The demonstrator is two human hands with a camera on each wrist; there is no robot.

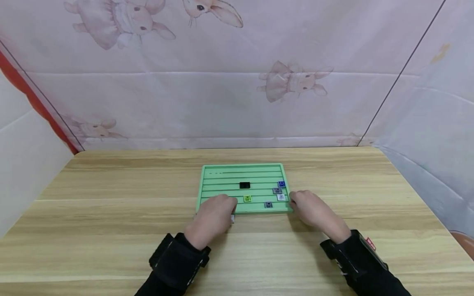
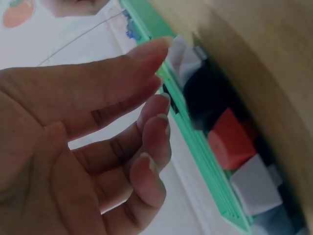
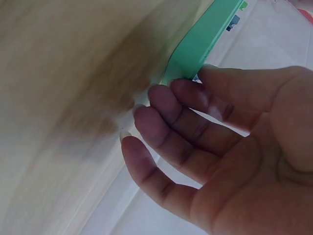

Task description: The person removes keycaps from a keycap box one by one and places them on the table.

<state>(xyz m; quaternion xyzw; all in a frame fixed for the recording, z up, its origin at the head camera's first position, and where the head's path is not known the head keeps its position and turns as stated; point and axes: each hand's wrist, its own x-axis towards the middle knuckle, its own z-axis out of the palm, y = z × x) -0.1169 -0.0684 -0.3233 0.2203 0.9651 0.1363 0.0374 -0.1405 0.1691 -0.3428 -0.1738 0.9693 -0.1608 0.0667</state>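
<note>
A home, perhaps, given the rabbit-print fabric (image 1: 222, 102) beyond the wood-grain table (image 1: 259, 259).

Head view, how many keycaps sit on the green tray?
6: black keycap near the middle; yellow-green keycap in front; blue keycap, purple-grey keycap, white keycap and front purple-grey keycap toward the right. The left hand may hide more.
</note>
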